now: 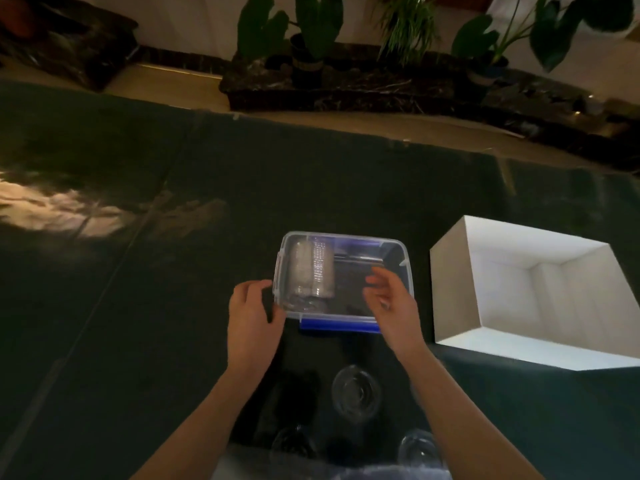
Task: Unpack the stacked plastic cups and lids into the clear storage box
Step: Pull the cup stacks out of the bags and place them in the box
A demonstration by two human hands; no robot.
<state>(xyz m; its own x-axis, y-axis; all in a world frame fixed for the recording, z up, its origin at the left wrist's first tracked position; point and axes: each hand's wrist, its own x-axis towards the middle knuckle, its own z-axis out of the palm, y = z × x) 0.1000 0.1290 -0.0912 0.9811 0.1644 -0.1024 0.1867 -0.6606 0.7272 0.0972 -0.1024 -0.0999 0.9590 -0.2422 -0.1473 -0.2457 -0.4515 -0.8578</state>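
Note:
A clear storage box [403, 258] with blue latches sits on the dark mat in front of me. A stack of clear plastic cups [311, 268] lies on its side in the box's left half. My left hand [251, 313] rests against the box's near left corner, fingers apart. My right hand [393, 306] hovers over the box's right side, fingers spread, holding nothing. A clear domed lid [355, 393] lies on the mat between my forearms. Two more clear plastic pieces, one [294, 441] and the other [417, 448], sit near the bottom edge.
An open white cardboard box [450, 271] stands to the right of the storage box. The dark green mat [138, 306] spreads wide to the left. Potted plants [311, 46] on a dark stone ledge line the far side.

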